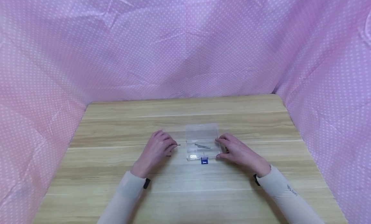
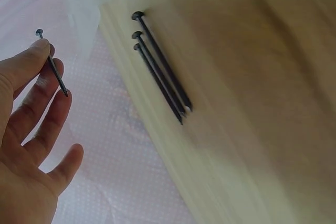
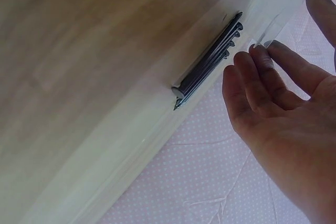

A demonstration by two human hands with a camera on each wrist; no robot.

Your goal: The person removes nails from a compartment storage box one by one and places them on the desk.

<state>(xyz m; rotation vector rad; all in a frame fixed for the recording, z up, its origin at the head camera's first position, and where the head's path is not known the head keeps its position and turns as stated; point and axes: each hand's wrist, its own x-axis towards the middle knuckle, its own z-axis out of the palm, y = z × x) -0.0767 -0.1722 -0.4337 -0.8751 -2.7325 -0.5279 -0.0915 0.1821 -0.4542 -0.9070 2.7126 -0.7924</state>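
Fingers of my left hand (image 1: 156, 150) pinch one thin dark steel nail (image 2: 52, 65); my right hand (image 1: 236, 151), fingers straight, steadies the clear plastic box (image 1: 202, 142).

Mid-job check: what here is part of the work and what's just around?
In the work: left hand pinching a nail; right hand at the clear box; nails in the box.
Just around: wooden table; pink dotted cloth.

Nails (image 1: 202, 146) in box (image 1: 202, 132), between hands
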